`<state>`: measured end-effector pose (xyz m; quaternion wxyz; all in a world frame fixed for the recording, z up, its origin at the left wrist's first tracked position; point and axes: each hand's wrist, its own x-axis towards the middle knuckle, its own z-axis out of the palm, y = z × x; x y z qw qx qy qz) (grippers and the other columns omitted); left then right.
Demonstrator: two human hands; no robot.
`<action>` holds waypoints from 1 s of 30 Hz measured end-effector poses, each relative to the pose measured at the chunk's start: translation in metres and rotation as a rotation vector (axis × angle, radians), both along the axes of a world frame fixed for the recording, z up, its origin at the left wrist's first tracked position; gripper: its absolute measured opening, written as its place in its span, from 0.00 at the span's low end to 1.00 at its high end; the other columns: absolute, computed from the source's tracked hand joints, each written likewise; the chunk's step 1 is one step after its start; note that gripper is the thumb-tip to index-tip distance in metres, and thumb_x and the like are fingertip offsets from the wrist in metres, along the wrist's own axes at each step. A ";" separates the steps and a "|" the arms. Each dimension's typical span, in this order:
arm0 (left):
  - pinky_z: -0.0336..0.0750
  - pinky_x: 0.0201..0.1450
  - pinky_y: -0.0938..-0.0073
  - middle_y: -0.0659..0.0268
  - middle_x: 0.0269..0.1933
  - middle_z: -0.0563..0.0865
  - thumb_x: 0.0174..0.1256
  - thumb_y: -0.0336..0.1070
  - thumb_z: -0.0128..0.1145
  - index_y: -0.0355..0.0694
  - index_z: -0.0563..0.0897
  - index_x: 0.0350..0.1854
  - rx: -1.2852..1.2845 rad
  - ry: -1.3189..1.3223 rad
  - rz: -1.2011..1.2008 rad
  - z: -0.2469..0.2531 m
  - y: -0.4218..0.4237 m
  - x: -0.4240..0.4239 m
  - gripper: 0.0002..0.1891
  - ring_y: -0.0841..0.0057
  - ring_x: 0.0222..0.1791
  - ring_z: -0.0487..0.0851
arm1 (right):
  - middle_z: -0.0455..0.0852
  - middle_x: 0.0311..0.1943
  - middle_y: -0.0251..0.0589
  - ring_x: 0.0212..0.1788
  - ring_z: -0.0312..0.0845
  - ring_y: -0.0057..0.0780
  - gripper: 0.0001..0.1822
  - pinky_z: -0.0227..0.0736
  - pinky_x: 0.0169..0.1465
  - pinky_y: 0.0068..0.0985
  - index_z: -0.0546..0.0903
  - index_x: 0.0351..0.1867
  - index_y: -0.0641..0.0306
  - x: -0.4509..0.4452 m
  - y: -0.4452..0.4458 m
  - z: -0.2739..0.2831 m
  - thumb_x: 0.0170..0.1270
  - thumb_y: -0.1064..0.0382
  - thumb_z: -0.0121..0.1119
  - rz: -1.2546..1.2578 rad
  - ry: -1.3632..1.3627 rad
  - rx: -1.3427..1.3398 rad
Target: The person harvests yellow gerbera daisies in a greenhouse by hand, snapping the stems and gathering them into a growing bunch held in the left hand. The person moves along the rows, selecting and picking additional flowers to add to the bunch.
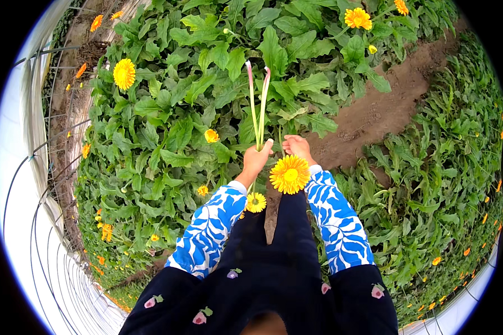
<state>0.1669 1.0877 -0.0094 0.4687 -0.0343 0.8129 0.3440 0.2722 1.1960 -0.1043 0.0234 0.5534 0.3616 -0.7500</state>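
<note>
My left hand (256,160) is closed around cut gerbera stems (260,104), whose pale pink ends point away from me. A yellow gerbera head (256,202) hangs below that hand, beside my sleeve. My right hand (296,147) is just right of it, its fingers curled by a thin green stem; whether they grip it I cannot tell. A large yellow-orange gerbera flower (290,174) lies just below my right hand, over its wrist side. Both forearms wear blue and white patterned sleeves.
Dense leafy gerbera plants (176,125) surround me, with orange and yellow blooms such as one at upper left (124,74) and one at upper right (358,18). A bare soil path (373,109) runs between beds. Greenhouse hoops and plastic film (33,113) stand at left.
</note>
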 end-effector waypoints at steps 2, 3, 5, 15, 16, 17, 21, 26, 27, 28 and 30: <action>0.60 0.16 0.80 0.73 0.13 0.70 0.58 0.61 0.60 0.36 0.84 0.29 -0.091 -0.079 0.046 -0.008 0.016 0.004 0.27 0.84 0.10 0.66 | 0.85 0.35 0.40 0.32 0.79 0.26 0.14 0.76 0.37 0.24 0.78 0.48 0.68 -0.018 0.008 0.001 0.69 0.61 0.49 0.064 -0.042 -0.037; 0.60 0.16 0.80 0.73 0.14 0.70 0.56 0.61 0.62 0.36 0.84 0.29 -0.112 -0.156 0.082 -0.013 0.022 0.004 0.27 0.83 0.11 0.66 | 0.84 0.35 0.40 0.32 0.79 0.26 0.14 0.76 0.37 0.24 0.77 0.48 0.68 -0.026 0.011 -0.003 0.69 0.61 0.49 0.037 -0.019 -0.116; 0.58 0.14 0.79 0.74 0.13 0.68 0.55 0.57 0.64 0.38 0.82 0.28 -0.007 -0.272 0.129 -0.025 0.022 0.006 0.22 0.83 0.10 0.65 | 0.84 0.36 0.40 0.33 0.79 0.27 0.14 0.76 0.36 0.25 0.76 0.49 0.67 -0.042 0.014 -0.011 0.70 0.62 0.47 -0.016 0.023 -0.275; 0.62 0.19 0.79 0.73 0.22 0.72 0.65 0.43 0.57 0.45 0.70 0.27 0.120 -0.474 0.295 -0.040 0.015 -0.004 0.12 0.84 0.17 0.67 | 0.61 0.20 0.36 0.17 0.50 0.26 0.09 0.46 0.18 0.22 0.65 0.29 0.59 -0.106 0.052 -0.080 0.70 0.65 0.36 -0.744 -0.026 -0.695; 0.62 0.19 0.79 0.73 0.21 0.72 0.65 0.43 0.57 0.45 0.70 0.27 0.131 -0.464 0.284 -0.039 0.015 -0.005 0.12 0.83 0.17 0.67 | 0.60 0.19 0.36 0.17 0.49 0.25 0.09 0.46 0.18 0.22 0.64 0.28 0.59 -0.109 0.052 -0.076 0.70 0.64 0.36 -0.742 -0.058 -0.662; 0.62 0.19 0.79 0.73 0.21 0.72 0.65 0.43 0.57 0.45 0.70 0.26 0.143 -0.454 0.272 -0.037 0.014 -0.007 0.13 0.83 0.17 0.67 | 0.60 0.18 0.35 0.16 0.49 0.25 0.10 0.45 0.18 0.22 0.64 0.28 0.58 -0.112 0.051 -0.072 0.70 0.64 0.36 -0.737 -0.092 -0.629; 0.62 0.18 0.79 0.73 0.21 0.72 0.64 0.43 0.56 0.44 0.73 0.26 0.112 -0.411 0.188 -0.033 0.004 -0.022 0.11 0.84 0.16 0.67 | 0.57 0.16 0.33 0.15 0.46 0.24 0.10 0.45 0.17 0.22 0.63 0.27 0.57 -0.123 0.041 -0.060 0.70 0.62 0.37 -0.694 -0.216 -0.475; 0.64 0.20 0.78 0.73 0.21 0.74 0.61 0.42 0.57 0.41 0.77 0.28 0.115 -0.391 0.001 -0.014 -0.046 -0.022 0.10 0.83 0.17 0.70 | 0.53 0.14 0.29 0.13 0.43 0.22 0.11 0.43 0.17 0.23 0.61 0.25 0.56 -0.110 0.012 -0.023 0.69 0.61 0.36 -0.613 -0.052 -0.455; 0.65 0.20 0.77 0.72 0.21 0.75 0.60 0.42 0.58 0.40 0.78 0.28 0.142 -0.403 -0.057 -0.001 -0.063 -0.024 0.10 0.83 0.18 0.71 | 0.54 0.14 0.29 0.12 0.47 0.21 0.13 0.43 0.15 0.23 0.62 0.26 0.57 -0.089 0.000 -0.017 0.71 0.58 0.39 -0.616 0.067 -0.562; 0.68 0.25 0.77 0.73 0.23 0.78 0.60 0.43 0.60 0.41 0.79 0.28 0.135 -0.371 -0.119 0.006 -0.082 -0.025 0.11 0.84 0.22 0.73 | 0.56 0.15 0.30 0.14 0.50 0.22 0.12 0.49 0.17 0.23 0.65 0.28 0.58 -0.076 -0.014 -0.003 0.72 0.59 0.39 -0.613 0.122 -0.536; 0.68 0.27 0.78 0.73 0.23 0.79 0.59 0.44 0.61 0.41 0.79 0.27 0.157 -0.373 -0.192 0.016 -0.118 -0.030 0.11 0.85 0.23 0.74 | 0.62 0.17 0.32 0.18 0.59 0.25 0.10 0.60 0.24 0.24 0.69 0.33 0.59 -0.063 -0.050 0.035 0.73 0.60 0.40 -0.643 0.191 -0.486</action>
